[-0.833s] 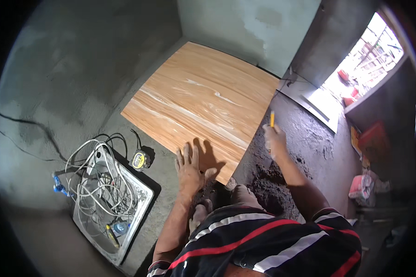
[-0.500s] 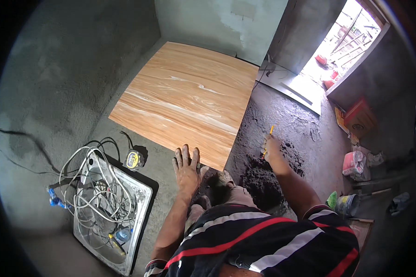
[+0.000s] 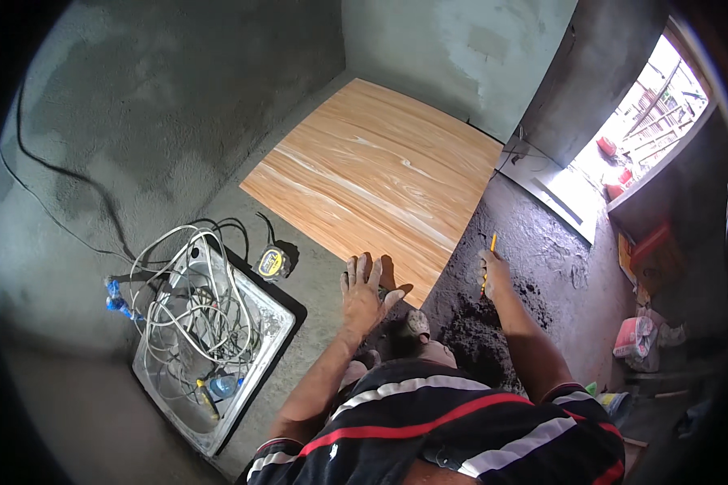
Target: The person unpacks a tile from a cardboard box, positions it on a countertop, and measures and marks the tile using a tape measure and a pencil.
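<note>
Nearest, left hand (image 3: pixel 362 305): fingers spread, touching the near edge of the wood-grain panel (image 3: pixel 380 178).
Right hand (image 3: pixel 497 275): closed round a yellow pencil (image 3: pixel 493 242), right of the panel, apart; pencil's axis near-to-far.
Panel: just beyond left hand, the closer one; grain far-left to near-right, one corner pointing near.

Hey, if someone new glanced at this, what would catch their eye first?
Probably the big wood-grain panel in the middle, with the person's left hand spread at its near edge and the right hand gripping a slim yellow stick beside it. Next, the tangled cables in the grey basin at lower left, and the glaring doorway at upper right.
</note>
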The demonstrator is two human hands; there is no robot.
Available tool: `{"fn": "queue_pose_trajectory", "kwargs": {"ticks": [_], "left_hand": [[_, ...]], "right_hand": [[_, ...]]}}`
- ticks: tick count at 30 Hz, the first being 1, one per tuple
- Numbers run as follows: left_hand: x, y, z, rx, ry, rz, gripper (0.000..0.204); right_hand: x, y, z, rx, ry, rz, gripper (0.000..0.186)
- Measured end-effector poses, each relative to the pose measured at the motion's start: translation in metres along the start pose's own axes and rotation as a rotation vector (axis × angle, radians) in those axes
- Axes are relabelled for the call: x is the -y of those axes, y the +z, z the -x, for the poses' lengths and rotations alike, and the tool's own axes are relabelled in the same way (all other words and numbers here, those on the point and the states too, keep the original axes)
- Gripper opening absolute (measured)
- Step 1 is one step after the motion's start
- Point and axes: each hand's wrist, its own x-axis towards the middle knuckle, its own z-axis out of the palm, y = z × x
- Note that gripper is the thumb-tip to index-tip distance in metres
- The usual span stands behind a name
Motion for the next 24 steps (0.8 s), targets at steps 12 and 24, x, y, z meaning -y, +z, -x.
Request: {"fn": "queue_pose_trajectory", "kwargs": {"ticks": [12,24], "left_hand": [[-0.003,-0.014,-0.008,-0.005,0.088,-0.098,0.099],[0.002,-0.030,0.003,0.432,-0.438,0.454,0.059]], "right_hand": [[0.039,0.053,-0.054,-0.053,-0.091,0.054,0.028],[0.085,0.094,-0.135,-0.043,-0.126,-0.042,0.036]]}}
